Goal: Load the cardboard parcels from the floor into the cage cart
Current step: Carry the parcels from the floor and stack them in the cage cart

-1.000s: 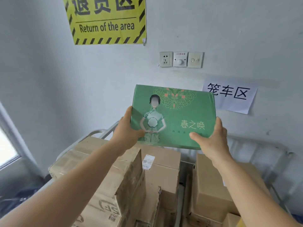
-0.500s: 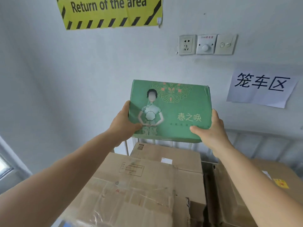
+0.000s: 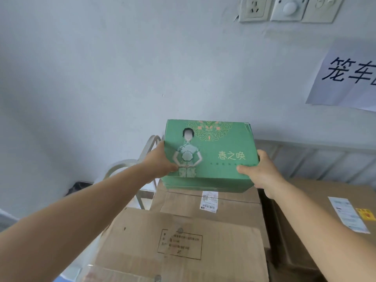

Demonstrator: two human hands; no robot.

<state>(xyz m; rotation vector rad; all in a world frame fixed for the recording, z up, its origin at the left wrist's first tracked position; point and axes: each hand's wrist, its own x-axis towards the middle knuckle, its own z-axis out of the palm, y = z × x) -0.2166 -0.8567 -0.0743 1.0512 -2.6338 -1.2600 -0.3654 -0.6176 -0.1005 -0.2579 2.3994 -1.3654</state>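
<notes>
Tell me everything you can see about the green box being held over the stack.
The green box looks like printed cardboard, shut, with a figure in a pale dress, a floral ornament and gold characters on its top. The left hand grips its left side and the right hand its right front corner, thumbs on top. It sits roughly level over the rear brown carton; whether it rests on it is unclear.

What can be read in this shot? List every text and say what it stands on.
"春之唤": gold characters on the green box, held by the left hand and right hand.
"笼车": black characters on the white paper sign on the wall; the sign is cut off at the frame edge.
Stamped frame on the near cardboard box: too blurred.
Shipping label on the box behind: too small.
White label and yellow sticker on the right box: unreadable.
</notes>
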